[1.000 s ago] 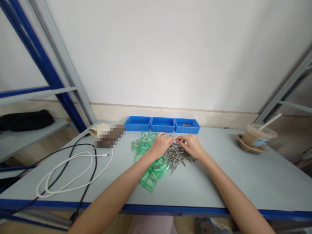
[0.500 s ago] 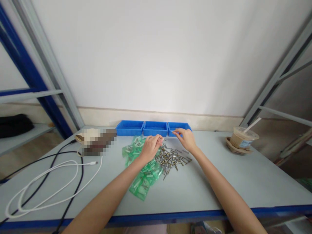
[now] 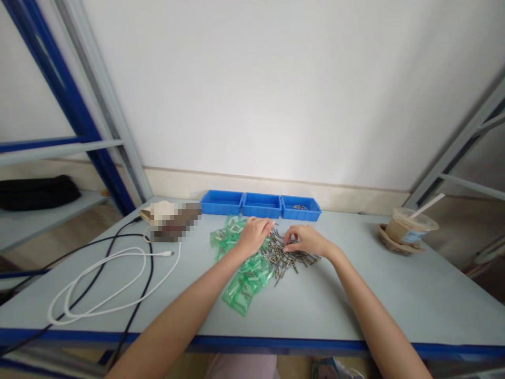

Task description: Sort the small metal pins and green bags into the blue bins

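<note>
My left hand (image 3: 254, 235) is closed above the green plastic bags (image 3: 240, 292), fingertips bunched at the left edge of a pile of thin metal pins (image 3: 290, 260). What sits in those fingers is too small to make out. Over the upper part of the same pile, my right hand (image 3: 307, 240) has thumb and fingers curled to a pinch, with the tips down among the pins; whether one is gripped I cannot tell. Small pieces show through the green bags. Behind the hands stands a right blue bin (image 3: 302, 215) with several pins inside.
A middle blue bin (image 3: 262, 210) and a left blue bin (image 3: 221, 207) line the wall. White cable (image 3: 106, 313) and black cables (image 3: 134, 310) loop across the left, near a partly blurred bundle (image 3: 161, 213). At right, a drink cup (image 3: 406, 229) sits in a cardboard holder (image 3: 394, 243).
My right hand has come down from the front of the right bin onto the pin pile. My left hand stays near the pile's left edge. The camera view has shifted slightly.
</note>
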`<act>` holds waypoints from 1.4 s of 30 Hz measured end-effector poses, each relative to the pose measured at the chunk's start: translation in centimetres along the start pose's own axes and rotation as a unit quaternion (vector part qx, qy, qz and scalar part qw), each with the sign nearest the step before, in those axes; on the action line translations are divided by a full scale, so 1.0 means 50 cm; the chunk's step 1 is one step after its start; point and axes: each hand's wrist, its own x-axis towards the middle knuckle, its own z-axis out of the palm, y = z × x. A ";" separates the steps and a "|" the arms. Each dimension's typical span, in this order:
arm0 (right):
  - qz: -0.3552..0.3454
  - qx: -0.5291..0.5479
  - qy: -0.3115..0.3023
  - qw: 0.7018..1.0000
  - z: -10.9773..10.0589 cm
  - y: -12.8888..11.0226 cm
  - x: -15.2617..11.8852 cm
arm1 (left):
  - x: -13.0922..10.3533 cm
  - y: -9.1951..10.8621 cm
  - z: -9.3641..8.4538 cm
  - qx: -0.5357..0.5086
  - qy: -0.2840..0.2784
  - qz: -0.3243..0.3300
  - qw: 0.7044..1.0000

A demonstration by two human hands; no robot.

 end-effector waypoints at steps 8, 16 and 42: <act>0.017 -0.026 -0.019 0.999 0.021 -0.002 -0.007 | -0.002 -0.005 0.009 0.030 -0.007 0.014 0.999; 0.010 -0.062 0.018 0.998 0.033 -0.016 -0.008 | -0.001 0.000 0.008 0.050 -0.015 0.015 0.999; 0.055 0.083 0.145 0.984 0.017 -0.013 -0.004 | -0.009 0.009 0.019 0.190 -0.011 0.184 0.964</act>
